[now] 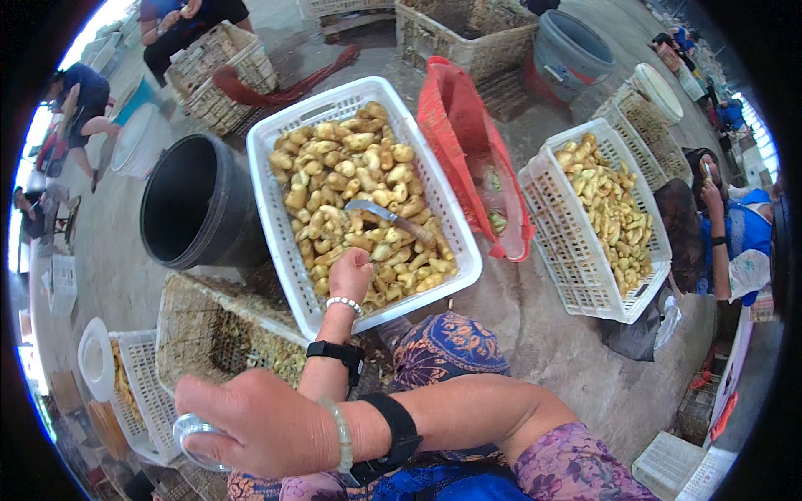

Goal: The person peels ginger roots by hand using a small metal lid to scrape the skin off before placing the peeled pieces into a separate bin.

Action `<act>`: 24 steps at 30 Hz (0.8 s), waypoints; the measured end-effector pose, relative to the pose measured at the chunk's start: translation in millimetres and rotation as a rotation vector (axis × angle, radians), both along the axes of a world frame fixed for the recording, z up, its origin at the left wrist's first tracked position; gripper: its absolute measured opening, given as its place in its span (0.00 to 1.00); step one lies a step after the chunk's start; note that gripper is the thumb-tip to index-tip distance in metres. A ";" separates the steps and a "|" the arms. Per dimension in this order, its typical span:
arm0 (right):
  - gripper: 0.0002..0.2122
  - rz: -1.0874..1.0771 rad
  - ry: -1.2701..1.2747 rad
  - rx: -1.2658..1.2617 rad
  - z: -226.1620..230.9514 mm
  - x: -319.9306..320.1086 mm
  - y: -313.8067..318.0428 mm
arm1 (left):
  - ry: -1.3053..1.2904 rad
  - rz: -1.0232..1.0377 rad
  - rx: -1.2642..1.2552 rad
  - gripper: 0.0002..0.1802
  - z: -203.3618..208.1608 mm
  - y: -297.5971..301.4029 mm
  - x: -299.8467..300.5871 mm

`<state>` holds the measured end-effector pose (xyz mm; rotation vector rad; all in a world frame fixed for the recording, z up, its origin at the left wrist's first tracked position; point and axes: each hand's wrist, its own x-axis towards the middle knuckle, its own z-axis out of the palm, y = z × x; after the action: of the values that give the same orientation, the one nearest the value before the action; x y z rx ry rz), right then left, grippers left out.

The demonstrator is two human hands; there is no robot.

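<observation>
A white plastic crate point(449, 189) in front of me is full of knobby, pale yellow, ginger-like roots point(330, 179). On the roots lies a curved knife point(393, 219) with a silver blade and brown handle, apart from both hands. My left hand point(349, 271), wearing a beaded bracelet, is over the crate's near part with its fingers curled; whatever they hold is hidden. Across my left forearm reaches my right arm. My right hand point(259, 422), at the lower left, is closed around a clear, round, shiny container point(200, 441), partly covered by the fingers.
Left of the crate stands a black bucket point(190, 200); a dirty crate point(188, 321) with scraps sits below it. A red bag point(451, 142) and another white crate of roots point(551, 221) are at the right. Other people sit around, one at the right point(748, 230).
</observation>
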<state>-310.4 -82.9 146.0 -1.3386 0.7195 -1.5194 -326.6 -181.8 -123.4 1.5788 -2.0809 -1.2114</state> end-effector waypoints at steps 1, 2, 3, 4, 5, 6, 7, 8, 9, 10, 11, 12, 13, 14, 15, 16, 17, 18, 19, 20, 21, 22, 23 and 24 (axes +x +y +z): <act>0.12 0.001 -0.008 -0.005 0.5 -2.0 1.6 | -0.015 0.003 -0.063 0.14 1.1 -0.8 -5.9; 0.12 -0.007 0.032 -0.015 -0.1 -6.5 2.6 | -0.004 -0.017 -0.127 0.15 2.9 -0.3 -22.0; 0.11 0.029 0.030 -0.001 0.7 -8.3 3.7 | 0.005 -0.037 -0.190 0.16 5.5 1.0 -34.3; 0.11 0.064 0.043 0.013 -0.3 -8.9 4.2 | 0.004 -0.044 -0.230 0.17 3.7 -3.1 -41.8; 0.10 0.077 0.069 0.033 -1.7 -15.7 4.6 | -0.012 -0.048 -0.248 0.19 2.7 -3.9 -51.1; 0.11 0.036 0.093 0.021 -4.5 -24.5 5.8 | -0.024 -0.062 -0.253 0.20 -1.5 -2.3 -63.0; 0.12 0.000 0.120 0.007 -9.4 -29.3 4.3 | -0.042 -0.059 -0.249 0.21 -6.4 -3.6 -71.4; 0.12 -0.035 0.150 -0.007 -13.2 -33.6 3.0 | -0.066 -0.052 -0.240 0.22 -9.2 -2.5 -80.7; 0.13 -0.040 0.165 -0.029 -17.4 -31.3 -1.5 | -0.110 -0.029 -0.232 0.23 -8.8 -3.8 -81.4; 0.14 -0.036 0.174 -0.055 -18.5 -28.4 -4.0 | -0.162 -0.007 -0.218 0.25 -5.3 -4.3 -81.8; 0.15 -0.039 0.183 -0.074 -20.6 -28.7 -3.6 | -0.295 -0.009 -0.205 0.26 10.7 3.1 -90.7; 0.14 -0.041 0.128 -0.087 -19.7 -28.0 -2.4 | -0.316 0.028 -0.149 0.25 16.5 5.1 -94.4; 0.14 -0.029 0.066 -0.109 -16.3 -25.0 -1.7 | -0.236 0.027 -0.180 0.21 -1.2 -4.1 -90.6; 0.13 -0.025 0.000 -0.123 -14.8 -26.5 -0.7 | -0.205 0.033 -0.186 0.20 -3.8 -4.0 -92.7; 0.13 -0.033 0.036 -0.102 -13.5 -30.3 0.7 | -0.172 0.040 -0.189 0.18 -6.5 -3.1 -95.5; 0.13 -0.038 0.075 -0.084 -11.4 -33.2 1.9 | -0.143 0.062 -0.207 0.17 -12.0 -5.1 -95.5; 0.12 -0.045 0.108 -0.064 -10.0 -35.1 2.6 | -0.119 0.082 -0.225 0.16 -15.0 -5.7 -95.0; 0.12 -0.022 0.067 -0.051 -15.6 -29.4 0.7 | -0.117 0.083 -0.172 0.14 -17.8 -5.5 -94.4; 0.12 -0.012 0.067 -0.055 -13.1 -27.1 -0.2 | -0.113 0.084 -0.241 0.12 -32.1 -12.2 -88.5; 0.12 -0.013 0.065 -0.052 -11.6 -27.8 -0.4 | -0.076 0.100 -0.224 0.12 -33.7 -9.1 -87.3; 0.12 -0.012 0.064 -0.049 -11.6 -28.3 0.0 | -0.039 0.118 -0.207 0.11 -35.2 -8.8 -87.9; 0.11 -0.028 0.041 -0.088 -15.6 -26.9 -4.6 | -0.109 0.110 -0.146 0.11 -8.5 -2.1 -92.0; 0.12 -0.043 0.046 -0.079 -19.5 -26.5 -4.2 | -0.099 0.105 -0.152 0.11 -11.2 -1.8 -93.7; 0.12 -0.057 0.052 -0.070 -23.2 -26.4 -3.7 | -0.089 0.100 -0.158 0.10 -18.3 -0.9 -91.9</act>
<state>-336.8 -86.6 122.8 -1.4245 0.7490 -1.5723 -418.5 -182.7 -141.6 1.6698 -2.0666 -0.9353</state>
